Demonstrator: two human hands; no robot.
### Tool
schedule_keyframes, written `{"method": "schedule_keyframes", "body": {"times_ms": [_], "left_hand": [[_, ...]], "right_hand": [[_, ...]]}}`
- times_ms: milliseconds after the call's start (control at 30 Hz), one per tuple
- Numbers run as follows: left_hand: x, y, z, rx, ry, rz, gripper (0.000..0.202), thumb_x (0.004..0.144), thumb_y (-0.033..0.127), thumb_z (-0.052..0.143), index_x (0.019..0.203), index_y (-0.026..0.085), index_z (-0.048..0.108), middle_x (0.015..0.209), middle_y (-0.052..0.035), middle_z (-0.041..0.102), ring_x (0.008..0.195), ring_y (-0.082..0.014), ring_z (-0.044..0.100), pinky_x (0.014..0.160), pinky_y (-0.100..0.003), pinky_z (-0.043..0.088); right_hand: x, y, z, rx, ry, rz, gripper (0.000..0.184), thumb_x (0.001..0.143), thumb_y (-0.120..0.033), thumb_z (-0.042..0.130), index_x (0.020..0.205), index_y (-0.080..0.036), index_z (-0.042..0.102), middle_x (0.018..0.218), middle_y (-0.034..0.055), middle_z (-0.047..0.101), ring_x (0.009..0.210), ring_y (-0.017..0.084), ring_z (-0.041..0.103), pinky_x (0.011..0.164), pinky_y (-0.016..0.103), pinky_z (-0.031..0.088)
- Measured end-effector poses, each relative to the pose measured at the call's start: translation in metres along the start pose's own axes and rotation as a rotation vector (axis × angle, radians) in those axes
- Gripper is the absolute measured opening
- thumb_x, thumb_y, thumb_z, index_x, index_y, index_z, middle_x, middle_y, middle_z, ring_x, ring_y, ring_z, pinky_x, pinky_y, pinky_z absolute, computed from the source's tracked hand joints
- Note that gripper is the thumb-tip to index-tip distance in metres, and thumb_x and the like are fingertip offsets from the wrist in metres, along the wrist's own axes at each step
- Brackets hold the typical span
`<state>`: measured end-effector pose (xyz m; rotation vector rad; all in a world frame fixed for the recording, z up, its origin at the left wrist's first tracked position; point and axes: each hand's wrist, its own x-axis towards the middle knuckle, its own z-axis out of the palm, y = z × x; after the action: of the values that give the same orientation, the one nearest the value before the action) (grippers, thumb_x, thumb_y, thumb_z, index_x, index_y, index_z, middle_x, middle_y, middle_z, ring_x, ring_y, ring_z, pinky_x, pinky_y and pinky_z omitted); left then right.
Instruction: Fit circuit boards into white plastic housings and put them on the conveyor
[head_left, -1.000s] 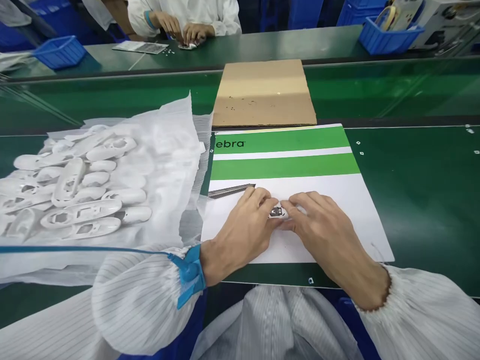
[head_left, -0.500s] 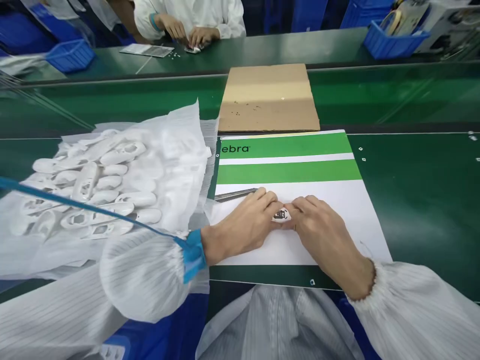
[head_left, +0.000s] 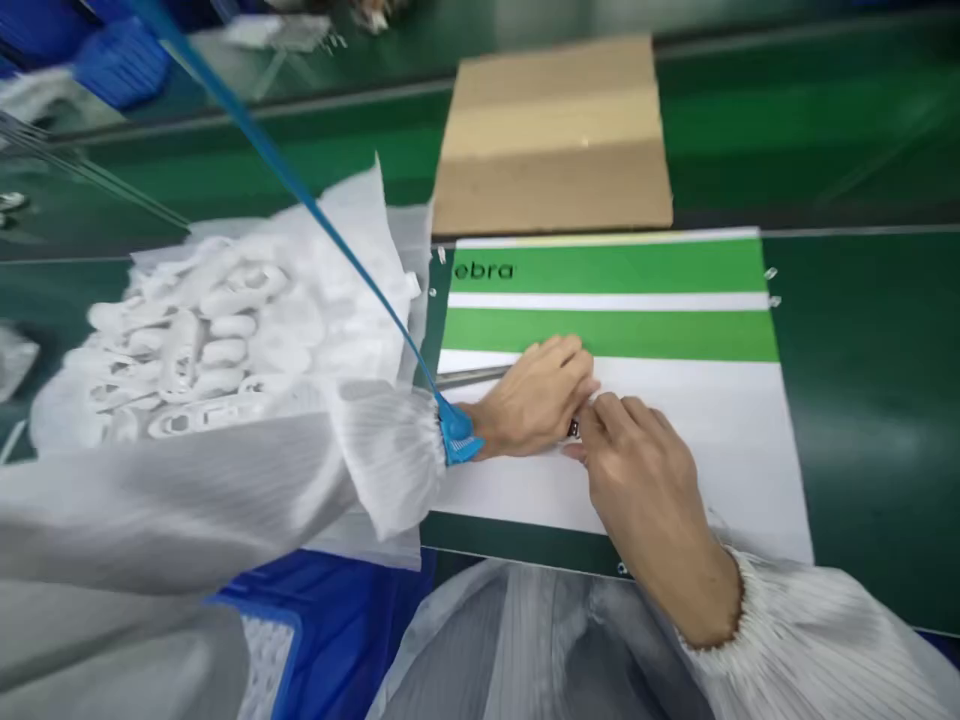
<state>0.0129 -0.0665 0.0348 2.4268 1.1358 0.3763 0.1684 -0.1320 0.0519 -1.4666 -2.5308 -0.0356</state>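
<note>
My left hand (head_left: 536, 397) and my right hand (head_left: 637, 470) meet over a green-and-white sheet (head_left: 675, 330) on the green bench. Their fingertips pinch a small white part with a dark insert (head_left: 574, 428), which is almost wholly hidden between them. Both hands have their fingers pressed together on it. A pair of metal tweezers (head_left: 461, 377) lies on the sheet just left of my left hand. A blue wrist strap (head_left: 455, 437) with a blue cord sits on my left wrist.
A white bag (head_left: 247, 320) with several white plastic shells lies to the left. A brown cardboard sheet (head_left: 555, 140) lies beyond the printed sheet. A blue bin (head_left: 124, 60) stands at the far left. The view is blurred by motion.
The view has swung down and closer. My left elbow has risen, lifting the blue cord across the view. Both hands stay pinched on the small part, which is now more hidden.
</note>
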Motion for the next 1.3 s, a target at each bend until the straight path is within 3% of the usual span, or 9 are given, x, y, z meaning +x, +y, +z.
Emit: {"method": "schedule_keyframes", "body": {"times_ms": [133, 300, 400, 467, 567, 633, 800, 1033, 1300], "left_hand": [[-0.004, -0.002, 0.007, 0.01, -0.014, -0.008, 0.035, 0.104, 0.039, 0.027, 0.091, 0.017, 0.052, 0.096, -0.0065, 0.053, 0.086, -0.0198, 0.044, 0.08, -0.037, 0.042], [-0.043, 0.015, -0.006, 0.032, 0.034, -0.126, 0.032, 0.095, 0.047, 0.054, 0.101, 0.016, 0.058, 0.105, -0.0072, 0.057, 0.097, -0.0225, 0.05, 0.087, -0.04, 0.044], [-0.066, 0.035, -0.011, -0.165, 0.056, -0.291, 0.025, 0.09, 0.039, 0.065, 0.101, 0.018, 0.06, 0.094, -0.0033, 0.061, 0.081, -0.0175, 0.056, 0.072, -0.033, 0.048], [-0.074, 0.051, -0.01, -0.281, 0.15, -0.341, 0.022, 0.088, 0.038, 0.068, 0.099, 0.019, 0.062, 0.085, -0.0001, 0.061, 0.07, -0.0138, 0.055, 0.064, -0.029, 0.047], [-0.077, 0.07, -0.002, -0.323, 0.323, -0.293, 0.02, 0.087, 0.034, 0.071, 0.1, 0.02, 0.064, 0.085, 0.0009, 0.061, 0.071, -0.0121, 0.055, 0.066, -0.026, 0.048], [-0.077, 0.077, 0.003, -0.331, 0.379, -0.242, 0.019, 0.088, 0.031, 0.069, 0.104, 0.022, 0.063, 0.09, 0.0009, 0.061, 0.075, -0.0117, 0.056, 0.07, -0.025, 0.05], [-0.08, 0.083, 0.009, -0.322, 0.399, -0.161, 0.025, 0.091, 0.023, 0.065, 0.115, 0.024, 0.061, 0.102, -0.0001, 0.063, 0.092, -0.0127, 0.059, 0.082, -0.025, 0.051], [-0.086, 0.085, 0.011, -0.293, 0.409, -0.141, 0.025, 0.093, 0.022, 0.062, 0.118, 0.025, 0.059, 0.111, -0.0024, 0.064, 0.104, -0.0157, 0.06, 0.091, -0.029, 0.053], [-0.084, 0.092, 0.02, -0.253, 0.466, -0.089, 0.026, 0.095, 0.022, 0.059, 0.121, 0.023, 0.058, 0.114, -0.0049, 0.063, 0.105, -0.0155, 0.06, 0.091, -0.028, 0.054]], "right_hand": [[-0.01, 0.008, 0.017, 0.078, 0.006, 0.003, 0.024, 0.086, -0.024, 0.069, 0.105, -0.01, 0.065, 0.087, 0.0076, 0.063, 0.078, 0.021, 0.055, 0.07, 0.035, 0.044], [-0.024, 0.011, 0.024, 0.087, 0.096, 0.101, 0.024, 0.09, -0.032, 0.064, 0.108, -0.016, 0.06, 0.095, 0.0072, 0.066, 0.085, 0.023, 0.059, 0.077, 0.038, 0.04], [-0.03, 0.012, 0.026, 0.179, 0.143, 0.15, 0.021, 0.093, -0.034, 0.059, 0.107, -0.018, 0.057, 0.097, 0.0062, 0.068, 0.087, 0.022, 0.06, 0.082, 0.038, 0.038], [-0.033, 0.014, 0.028, 0.249, 0.155, 0.163, 0.018, 0.096, -0.034, 0.055, 0.106, -0.019, 0.056, 0.098, 0.0057, 0.068, 0.088, 0.022, 0.061, 0.083, 0.038, 0.037], [-0.037, 0.016, 0.027, 0.309, 0.151, 0.166, 0.013, 0.096, -0.028, 0.053, 0.107, -0.02, 0.055, 0.099, 0.0045, 0.069, 0.091, 0.022, 0.061, 0.086, 0.038, 0.035], [-0.039, 0.018, 0.025, 0.321, 0.144, 0.167, 0.013, 0.095, -0.022, 0.052, 0.107, -0.021, 0.054, 0.1, 0.0037, 0.069, 0.093, 0.022, 0.061, 0.088, 0.039, 0.034], [-0.041, 0.019, 0.021, 0.329, 0.141, 0.174, 0.015, 0.092, -0.017, 0.05, 0.105, -0.022, 0.056, 0.101, 0.0036, 0.07, 0.094, 0.022, 0.062, 0.088, 0.039, 0.034], [-0.044, 0.021, 0.021, 0.286, 0.256, 0.19, 0.012, 0.089, -0.019, 0.057, 0.1, -0.023, 0.06, 0.096, 0.0018, 0.072, 0.092, 0.021, 0.064, 0.092, 0.039, 0.033], [-0.047, 0.025, 0.023, 0.302, 0.23, 0.227, 0.016, 0.086, -0.015, 0.057, 0.099, -0.024, 0.061, 0.099, 0.002, 0.073, 0.093, 0.021, 0.065, 0.091, 0.04, 0.032]]}}
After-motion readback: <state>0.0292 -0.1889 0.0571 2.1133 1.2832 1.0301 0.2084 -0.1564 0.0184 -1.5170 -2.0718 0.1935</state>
